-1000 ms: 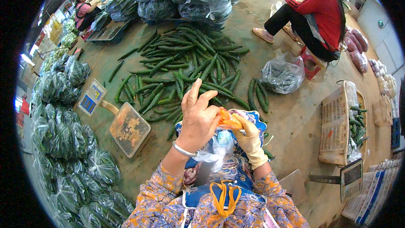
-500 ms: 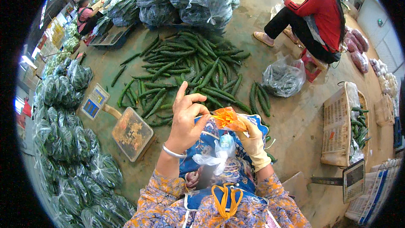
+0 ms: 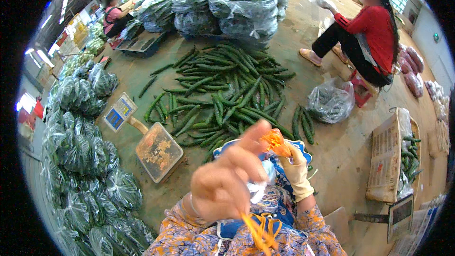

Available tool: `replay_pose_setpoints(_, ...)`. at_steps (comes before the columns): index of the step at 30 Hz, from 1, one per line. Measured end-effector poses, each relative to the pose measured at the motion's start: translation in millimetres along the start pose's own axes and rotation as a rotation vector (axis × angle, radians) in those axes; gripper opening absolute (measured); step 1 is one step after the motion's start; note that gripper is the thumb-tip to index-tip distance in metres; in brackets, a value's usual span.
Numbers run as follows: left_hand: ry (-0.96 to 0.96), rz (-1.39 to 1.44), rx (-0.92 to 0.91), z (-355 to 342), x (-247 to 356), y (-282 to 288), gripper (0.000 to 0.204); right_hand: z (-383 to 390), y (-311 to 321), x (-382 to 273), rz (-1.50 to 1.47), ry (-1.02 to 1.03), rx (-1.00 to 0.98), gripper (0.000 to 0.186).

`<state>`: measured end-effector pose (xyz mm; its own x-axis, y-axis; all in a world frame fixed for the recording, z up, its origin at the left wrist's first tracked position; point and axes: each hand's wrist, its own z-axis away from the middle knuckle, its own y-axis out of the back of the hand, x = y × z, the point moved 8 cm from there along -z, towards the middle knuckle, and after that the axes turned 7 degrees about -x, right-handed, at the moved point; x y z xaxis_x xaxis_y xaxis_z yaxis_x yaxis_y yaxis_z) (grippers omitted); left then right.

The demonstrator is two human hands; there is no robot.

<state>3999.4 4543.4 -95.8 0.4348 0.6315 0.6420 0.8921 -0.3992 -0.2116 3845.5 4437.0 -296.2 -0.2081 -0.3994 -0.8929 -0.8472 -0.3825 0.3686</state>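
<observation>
My left hand (image 3: 225,178), bare and smeared by motion, is raised in front of my lap with a bracelet at its wrist. Thin yellow-orange strips (image 3: 256,233) trail down from its pinched fingers, overlapping the orange tie on my apron. In a pale glove, my right hand (image 3: 297,166) grips a small orange bundle of thin strips (image 3: 275,142) to the right of the left hand. Just beyond both hands, a big heap of dark green cucumbers (image 3: 227,80) lies on the floor. A knotted clear plastic bag (image 3: 258,190) shows on my lap, partly hidden.
A scale (image 3: 159,151) stands to the left, near rows of bagged cucumbers (image 3: 83,147). Bagged stacks (image 3: 246,4) rise behind the heap. On the right are a crate (image 3: 384,161), a clear bag (image 3: 332,99) and a seated person in red (image 3: 372,33); another person (image 3: 115,16) sits far left.
My left hand has pulled away from the orange bundle, back toward my body, with yellow-orange strips trailing from it. My right hand keeps its hold. The whole view has shifted slightly.
</observation>
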Motion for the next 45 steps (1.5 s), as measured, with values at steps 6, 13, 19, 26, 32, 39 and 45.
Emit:
replay_pose_setpoints(6,-0.239,0.491,-0.337,-22.0,17.4,-49.8,0.008,6.3,-10.8,17.7,-0.017,-0.010,0.023,0.039)
replay_pose_setpoints(13,-0.077,0.181,-0.139,-8.3,-5.8,-33.0,0.016,8.9,-2.5,16.5,-0.008,-0.045,0.013,0.038)
replay_pose_setpoints(19,0.235,-1.030,0.252,24.1,-36.6,46.1,0.012,6.1,3.4,3.2,0.046,0.030,0.049,0.036)
replay_pose_setpoints(26,0.352,-1.353,-0.001,34.4,-76.8,44.0,0.015,4.6,-3.7,6.9,0.023,0.092,0.005,0.041)
replay_pose_setpoints(32,0.386,-1.388,-0.111,30.5,-87.1,41.1,0.013,6.7,-4.4,5.4,0.081,0.088,0.009,0.043)
replay_pose_setpoints(39,0.352,-1.374,-0.205,24.6,-88.9,32.3,0.019,4.7,-3.3,2.0,0.118,0.120,0.024,0.044)
replay_pose_setpoints(45,0.343,-1.412,-0.306,18.6,-91.0,27.8,0.019,6.4,-3.8,1.4,0.157,0.119,-0.015,0.041)
